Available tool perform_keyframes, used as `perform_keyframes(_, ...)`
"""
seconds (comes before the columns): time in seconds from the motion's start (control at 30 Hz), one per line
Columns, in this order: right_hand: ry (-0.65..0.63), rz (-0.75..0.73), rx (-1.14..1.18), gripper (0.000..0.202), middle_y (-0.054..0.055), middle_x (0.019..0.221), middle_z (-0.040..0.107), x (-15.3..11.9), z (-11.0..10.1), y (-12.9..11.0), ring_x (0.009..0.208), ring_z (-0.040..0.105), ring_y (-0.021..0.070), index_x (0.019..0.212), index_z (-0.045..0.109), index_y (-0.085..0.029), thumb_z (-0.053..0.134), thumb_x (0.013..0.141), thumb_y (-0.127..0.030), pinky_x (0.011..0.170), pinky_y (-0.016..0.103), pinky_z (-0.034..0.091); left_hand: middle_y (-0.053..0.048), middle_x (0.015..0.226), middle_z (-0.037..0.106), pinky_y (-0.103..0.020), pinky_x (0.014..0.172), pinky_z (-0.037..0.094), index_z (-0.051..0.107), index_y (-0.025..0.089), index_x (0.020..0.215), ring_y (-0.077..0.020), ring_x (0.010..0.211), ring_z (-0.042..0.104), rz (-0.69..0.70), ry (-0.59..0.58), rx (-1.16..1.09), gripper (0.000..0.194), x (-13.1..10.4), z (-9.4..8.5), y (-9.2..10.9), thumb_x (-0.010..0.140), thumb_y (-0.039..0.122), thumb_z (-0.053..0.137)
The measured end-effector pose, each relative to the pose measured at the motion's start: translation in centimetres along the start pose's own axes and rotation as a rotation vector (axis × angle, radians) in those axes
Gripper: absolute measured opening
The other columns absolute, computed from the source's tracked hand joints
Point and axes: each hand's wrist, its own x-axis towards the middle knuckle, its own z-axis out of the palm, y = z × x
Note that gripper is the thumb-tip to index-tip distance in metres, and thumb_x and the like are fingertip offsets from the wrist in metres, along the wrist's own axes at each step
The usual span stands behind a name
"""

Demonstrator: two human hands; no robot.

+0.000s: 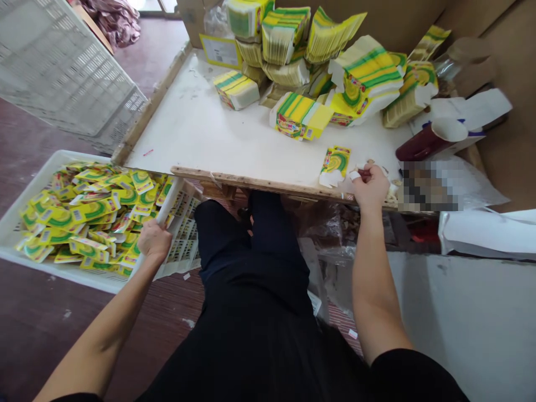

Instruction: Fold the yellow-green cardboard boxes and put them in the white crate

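Grips white plastic crate [67, 274], nine o'clock, with left hand [154, 240]; curls right hand [372, 184], three o'clock, cannot tell around what.

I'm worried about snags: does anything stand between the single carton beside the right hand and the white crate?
From the single carton, the table's wooden front edge comes first, then the crate's near rim, gripped by the left hand. No other carton lies between.

this is looking like a small packing workshop. bundles of flat yellow and green boxes [286, 34] are sitting on a worn white table [180, 128] with wooden edges, and a big white basket [104, 283] beside it is holding lots of little yellow packs [90, 212].
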Motion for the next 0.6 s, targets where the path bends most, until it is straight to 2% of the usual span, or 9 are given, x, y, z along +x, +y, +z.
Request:
perform_keyframes(0.2, 0.017, 0.003, 0.004, 0.019, 0.003, 0.069, 0.059, 0.0, 0.1, 0.1, 0.064, 0.06, 0.0194, 0.082, 0.053, -0.019, 0.055, 0.067, -0.03, 0.073, 0.041, 0.055, -0.023, 0.115, 0.054, -0.035, 0.073, 0.04, 0.047, 0.0, 0.115, -0.0304, 0.105, 0.055, 0.01, -0.001, 0.015, 0.041, 0.0, 0.1, -0.1, 0.096, 0.031, 0.029)
perform_keyframes(0.4, 0.049, 0.013, 0.004, 0.018, 0.002, 0.069, 0.059, -0.2, 0.1, -0.3, 0.065, 0.06, 0.0198, 0.08, 0.052, -0.019, 0.055, 0.064, -0.027, 0.075, 0.043, 0.055, -0.02, 0.113, 0.056, -0.036, 0.075, 0.044, 0.048, 0.002, 0.113, -0.0298, 0.102, 0.057, -0.036, 0.017, 0.046, 0.034, 0.2, 0.2, 0.3, 0.093, 0.026, 0.038)
perform_keyframes(0.6, 0.049, 0.057, 0.001, 0.018, 0.004, 0.072, 0.06, -0.2, -0.1, -1.2, 0.067, 0.061, 0.0213, 0.079, 0.051, -0.02, 0.056, 0.063, -0.026, 0.076, 0.045, 0.054, -0.019, 0.111, 0.057, -0.036, 0.075, 0.046, 0.049, 0.004, 0.112, -0.0291, 0.101, 0.058, -0.027, 0.03, 0.06, 0.033, 0.4, 0.4, 0.1, 0.093, 0.027, 0.037)
